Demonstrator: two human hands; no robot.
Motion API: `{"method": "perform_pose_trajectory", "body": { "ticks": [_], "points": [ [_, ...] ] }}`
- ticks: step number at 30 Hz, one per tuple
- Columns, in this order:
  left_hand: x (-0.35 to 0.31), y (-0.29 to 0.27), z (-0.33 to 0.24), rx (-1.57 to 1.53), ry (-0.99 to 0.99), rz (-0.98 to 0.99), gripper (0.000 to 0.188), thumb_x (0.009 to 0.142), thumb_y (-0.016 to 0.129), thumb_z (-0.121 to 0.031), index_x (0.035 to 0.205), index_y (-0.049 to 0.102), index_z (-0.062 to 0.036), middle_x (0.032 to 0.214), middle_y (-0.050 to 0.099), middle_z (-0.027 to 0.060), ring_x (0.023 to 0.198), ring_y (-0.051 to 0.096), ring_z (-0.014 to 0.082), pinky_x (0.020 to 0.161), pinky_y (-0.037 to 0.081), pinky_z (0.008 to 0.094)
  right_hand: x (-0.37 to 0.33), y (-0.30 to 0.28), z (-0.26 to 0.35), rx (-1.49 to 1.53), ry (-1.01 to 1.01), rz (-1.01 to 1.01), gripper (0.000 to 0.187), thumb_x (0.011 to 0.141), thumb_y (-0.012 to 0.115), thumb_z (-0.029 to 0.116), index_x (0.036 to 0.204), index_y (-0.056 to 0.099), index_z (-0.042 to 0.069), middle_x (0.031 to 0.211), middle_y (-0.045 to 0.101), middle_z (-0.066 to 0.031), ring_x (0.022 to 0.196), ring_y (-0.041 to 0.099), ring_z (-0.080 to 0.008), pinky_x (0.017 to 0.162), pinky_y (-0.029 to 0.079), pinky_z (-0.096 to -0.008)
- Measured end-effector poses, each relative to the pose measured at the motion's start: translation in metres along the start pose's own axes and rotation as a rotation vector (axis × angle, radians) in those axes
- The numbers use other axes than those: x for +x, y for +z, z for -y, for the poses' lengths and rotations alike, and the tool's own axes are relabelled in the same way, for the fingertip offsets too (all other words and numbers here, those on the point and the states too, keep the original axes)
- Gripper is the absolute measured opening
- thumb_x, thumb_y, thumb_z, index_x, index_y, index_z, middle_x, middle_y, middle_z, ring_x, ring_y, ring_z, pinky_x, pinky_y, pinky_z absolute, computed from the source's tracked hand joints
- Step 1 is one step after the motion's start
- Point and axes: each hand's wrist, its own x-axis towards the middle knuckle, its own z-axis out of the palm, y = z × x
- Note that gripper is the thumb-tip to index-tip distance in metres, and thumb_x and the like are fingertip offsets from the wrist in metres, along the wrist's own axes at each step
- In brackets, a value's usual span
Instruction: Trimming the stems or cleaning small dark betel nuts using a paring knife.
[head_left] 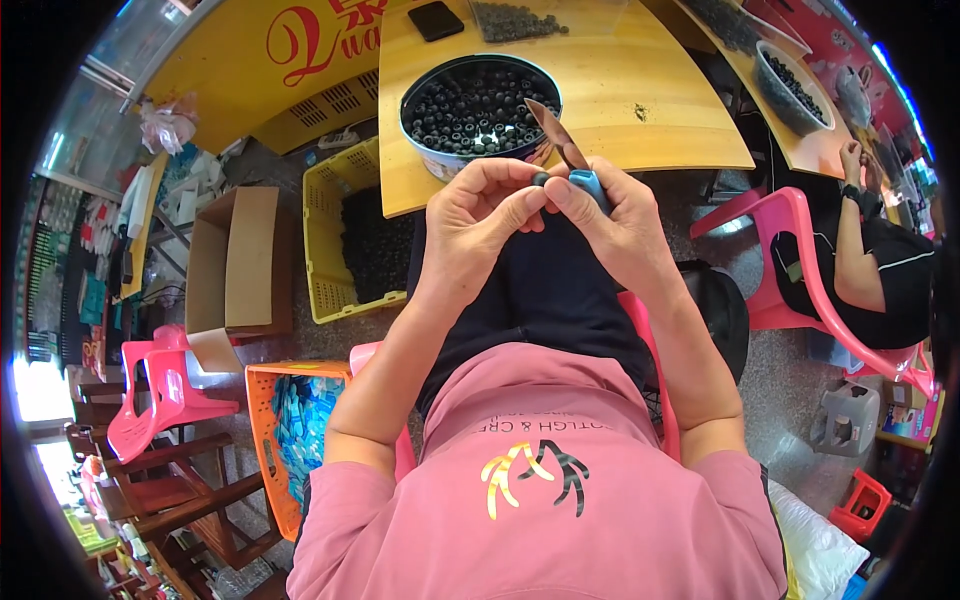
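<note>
Trimming, seemingly — one dark bead (540, 179), fingers of left hand (474, 215) closed on it; one blue-handled knife (573, 155), gripped in right hand (622, 212) — next likely wanting blade (555, 130) turned to bead.

Passage: open yellow tabletop (665, 145), right of bead-filled round tub (440, 160). Obstacles: tub, just beyond left hand (470, 220); knife (568, 150) in right hand (622, 215), blade slanting tubward; smartphone (436, 20), behind tub.

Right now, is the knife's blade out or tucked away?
Out: the knife shows its bare, pointed blade beyond the blue handle, gripped in the right hand.
</note>
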Motion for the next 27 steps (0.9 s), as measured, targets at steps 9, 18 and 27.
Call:
{"method": "perform_pose_trajectory", "body": {
  "ticks": [9, 18, 27],
  "points": [
    [-0.001, 0.000, -0.003, 0.015, -0.045, 0.066, 0.024, 0.091, 0.064, -0.010, 0.111, 0.060, 0.0032, 0.091, 0.066, 0.0075, 0.076, 0.061, 0.0128, 0.070, 0.048, 0.0243, -0.002, -0.003, 0.003, 0.073, 0.060, 0.000, 0.025, 0.092, 0.066, 0.023, 0.098, 0.065, -0.001, 0.081, 0.060, 0.0006, 0.076, 0.053, -0.0053, 0.068, 0.043, -0.0197],
    [-0.001, -0.001, -0.003, 0.113, 0.061, 0.098, 0.025, 0.092, 0.062, -0.004, 0.116, 0.061, -0.0001, 0.095, 0.065, 0.0066, 0.078, 0.060, 0.0110, 0.070, 0.048, 0.0226, 0.000, -0.003, 0.001, 0.094, 0.047, 0.012, 0.026, 0.092, 0.066, 0.021, 0.104, 0.065, -0.002, 0.083, 0.062, -0.0008, 0.078, 0.055, -0.0069, 0.072, 0.045, -0.0209],
    [0.003, -0.006, -0.010, 0.189, 0.085, 0.181, 0.022, 0.091, 0.061, 0.002, 0.113, 0.060, -0.0013, 0.093, 0.060, 0.0024, 0.082, 0.059, 0.0078, 0.071, 0.049, 0.0214, -0.001, -0.001, 0.004, 0.157, 0.086, 0.031, 0.024, 0.092, 0.066, 0.024, 0.100, 0.066, 0.001, 0.079, 0.061, 0.0016, 0.066, 0.047, -0.0019, 0.057, 0.036, -0.0172]
  ]
}}
